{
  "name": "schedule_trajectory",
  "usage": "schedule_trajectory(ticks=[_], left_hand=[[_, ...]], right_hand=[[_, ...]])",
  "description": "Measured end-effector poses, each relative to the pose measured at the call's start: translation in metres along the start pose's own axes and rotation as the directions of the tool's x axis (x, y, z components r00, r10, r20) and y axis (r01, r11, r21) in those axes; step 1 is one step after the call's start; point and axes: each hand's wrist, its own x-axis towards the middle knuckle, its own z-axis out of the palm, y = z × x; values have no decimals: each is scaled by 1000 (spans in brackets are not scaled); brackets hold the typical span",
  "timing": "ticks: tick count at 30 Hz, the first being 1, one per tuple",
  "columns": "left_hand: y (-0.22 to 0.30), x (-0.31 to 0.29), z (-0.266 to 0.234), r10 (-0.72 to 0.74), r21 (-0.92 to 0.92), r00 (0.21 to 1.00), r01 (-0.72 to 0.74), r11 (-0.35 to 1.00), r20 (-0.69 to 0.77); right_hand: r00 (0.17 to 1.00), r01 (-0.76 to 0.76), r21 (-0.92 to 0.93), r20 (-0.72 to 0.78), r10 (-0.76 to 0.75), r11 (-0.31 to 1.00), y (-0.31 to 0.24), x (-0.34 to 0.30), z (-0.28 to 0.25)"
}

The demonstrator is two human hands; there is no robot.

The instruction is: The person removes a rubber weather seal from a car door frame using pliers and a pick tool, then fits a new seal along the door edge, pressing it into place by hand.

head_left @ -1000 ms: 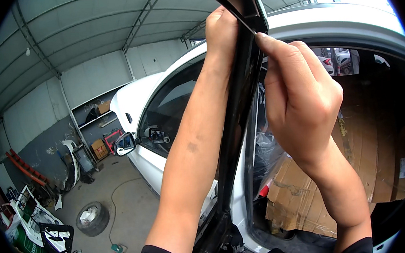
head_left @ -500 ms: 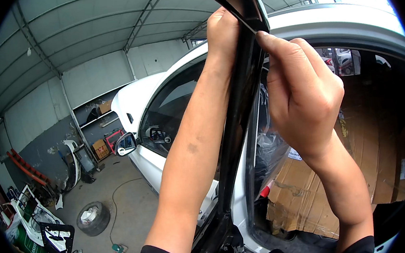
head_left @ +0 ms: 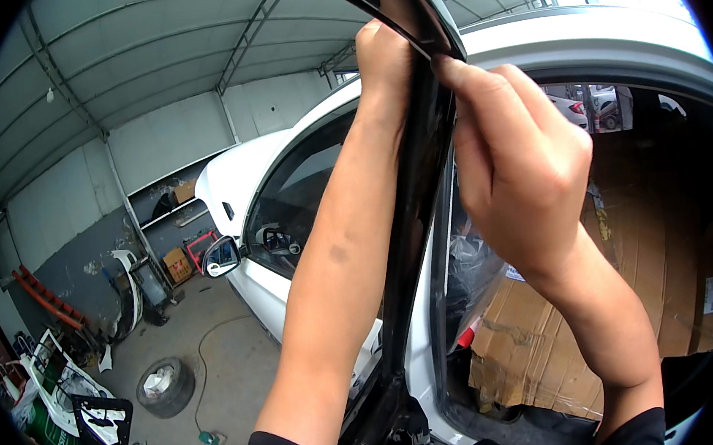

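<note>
A glossy black door frame (head_left: 420, 174) of an open car door rises through the middle of the view, with its upper corner near the top. My left hand (head_left: 384, 55) is closed around the far side of this frame, its fingertips hidden behind it. At the upper corner, my right hand (head_left: 519, 140) pinches the edge of a thin trim strip (head_left: 408, 42) between thumb and forefinger; the fingertips partly cover it. The strip runs up and left along the frame. Behind the frame stands the white car (head_left: 269, 289).
Flattened cardboard (head_left: 544, 333) lines the car's interior, beside clear plastic wrapping (head_left: 472, 259). A side mirror (head_left: 222, 256) sticks out at left. On the floor lie a tire (head_left: 166, 387), a cable (head_left: 199, 346) and a green plug box (head_left: 210, 439). Car parts (head_left: 55, 367) stand at far left.
Both hands and the upper part of the black frame have shifted slightly left. My right hand keeps its pinch at the corner, and my left hand keeps its hold.
</note>
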Motion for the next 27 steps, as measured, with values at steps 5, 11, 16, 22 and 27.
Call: schedule_trajectory(ticks=[5, 11, 16, 22, 27], left_hand=[[0, 4, -3, -5, 56, 999, 3, 998, 32], [-8, -13, -26, 61, -44, 979, -53, 998, 196], [1, -30, -20, -23, -88, 988, 37, 995, 150], [-12, -9, -25, 218, 59, 944, -240, 969, 247], [-12, 13, -28, 120, -21, 907, -121, 992, 403]], right_hand=[[958, -287, 320, 93, 272, 903, -18, 1, -1], [614, -778, 566, 589, 526, 274, -30, 24, -16], [747, -658, 534, 379, 546, 531, -41, 19, 5], [845, -534, 483, 276, 458, 694, -40, 15, 10], [886, -463, 503, 272, 375, 730, -24, 15, 9]])
